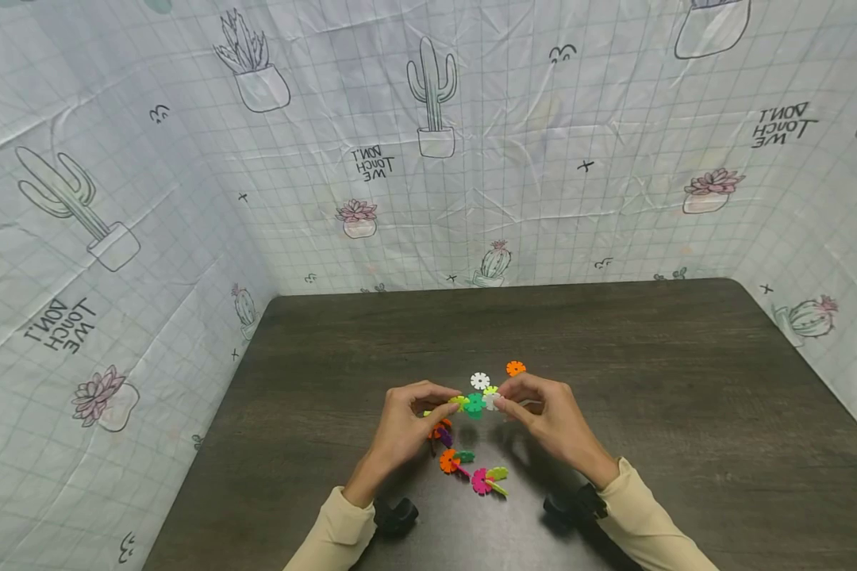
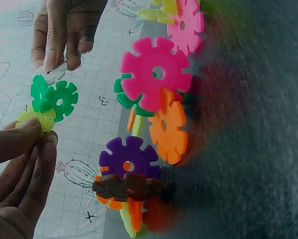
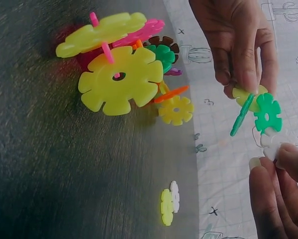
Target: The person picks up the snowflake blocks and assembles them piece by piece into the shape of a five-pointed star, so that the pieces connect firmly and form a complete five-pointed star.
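My left hand (image 1: 405, 419) pinches a yellow flower-shaped notched disc (image 2: 34, 118) between thumb and fingers. Joined to that disc are two green notched discs (image 2: 64, 100), set at angles to each other. From the other side, my right hand (image 1: 555, 416) pinches a white notched disc (image 3: 271, 144) by its edge. In the right wrist view the white disc meets the rim of one green disc. Both hands hold these pieces up above the dark table (image 1: 614, 341), facing each other.
Nearer me sit joined clusters: a pink disc (image 1: 482, 481) with yellow ones, an orange disc (image 1: 448, 461) with green and pink, and a purple disc (image 2: 129, 155) with brown and orange. Beyond the hands lie loose white (image 1: 479, 381), yellow (image 3: 166, 206) and orange (image 1: 516, 368) discs. Patterned cloth (image 1: 436, 214) surrounds the table.
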{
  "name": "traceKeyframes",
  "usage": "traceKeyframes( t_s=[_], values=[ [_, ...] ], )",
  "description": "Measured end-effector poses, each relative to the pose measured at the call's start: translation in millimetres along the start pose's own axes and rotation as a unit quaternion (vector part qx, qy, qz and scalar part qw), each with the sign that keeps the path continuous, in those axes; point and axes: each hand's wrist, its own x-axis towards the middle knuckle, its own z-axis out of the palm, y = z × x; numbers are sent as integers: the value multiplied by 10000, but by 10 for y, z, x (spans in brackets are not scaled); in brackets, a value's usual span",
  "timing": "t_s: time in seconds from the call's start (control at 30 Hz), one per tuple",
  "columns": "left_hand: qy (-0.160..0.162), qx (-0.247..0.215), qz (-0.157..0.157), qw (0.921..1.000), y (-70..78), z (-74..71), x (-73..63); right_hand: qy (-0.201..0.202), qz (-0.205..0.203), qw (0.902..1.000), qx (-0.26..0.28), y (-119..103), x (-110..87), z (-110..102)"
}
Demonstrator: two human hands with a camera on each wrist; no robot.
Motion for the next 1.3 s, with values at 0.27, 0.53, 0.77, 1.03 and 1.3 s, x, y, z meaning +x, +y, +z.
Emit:
traceKeyframes(
  t_s=[0.27,0.53,0.77,1.03,1.3],
  values=[
    [55,-110,39,9999,18,-3,-16,24,75,10000,-20,-23,-13,9],
    [201,156,132,9996,21,9,-38,64,-99,9999,-97,-12,-14,61],
    [295,164,479,9983,30,37,-68,160,-154,9997,-54,17,-44,95],
    [361,301,336,9983,9,94,-108,189,-382,9989,-196,1,-61,97],
    [595,476,512,9958,8,123,-107,72,-627,9975,-325,-12,-72,114]
  ],
)
